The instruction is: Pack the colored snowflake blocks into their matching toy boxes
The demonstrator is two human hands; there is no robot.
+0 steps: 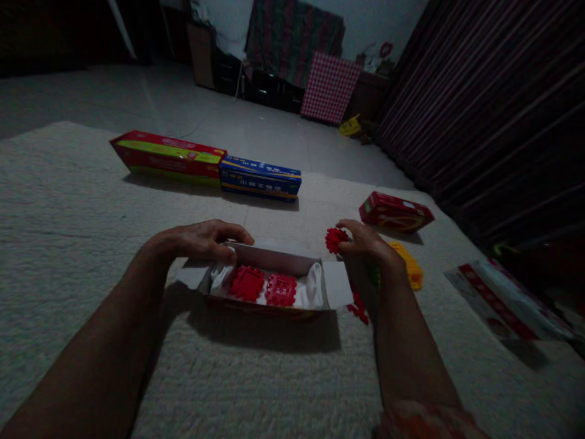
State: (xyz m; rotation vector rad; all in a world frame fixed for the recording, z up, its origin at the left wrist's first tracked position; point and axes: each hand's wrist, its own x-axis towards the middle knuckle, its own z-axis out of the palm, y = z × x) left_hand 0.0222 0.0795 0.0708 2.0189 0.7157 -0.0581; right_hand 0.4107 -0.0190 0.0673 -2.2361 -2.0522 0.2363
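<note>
An open cardboard box (269, 310) lies in front of me with its end flaps spread. Inside it, two red square toothed building pieces (247, 283) rest on a white plastic bag (314, 286). My left hand (210, 241) grips the box's rear left edge, thumb on the inner side and fingers over the back wall. Beyond the box's right flap, my right hand (365, 242) pinches a red toothed piece (336, 240) between thumb and fingertips. More red pieces (359, 308) lie by the right flap, partly hidden by my right forearm. Yellow pieces (406, 265) lie beyond my right wrist.
On the pale mat (256, 384) a red and yellow-green long box (173, 157) stands end to end with a blue box (260, 178). A small red box (395, 211) sits at the back right. A clear plastic package (507, 299) lies far right, near the dark curtain (484, 103).
</note>
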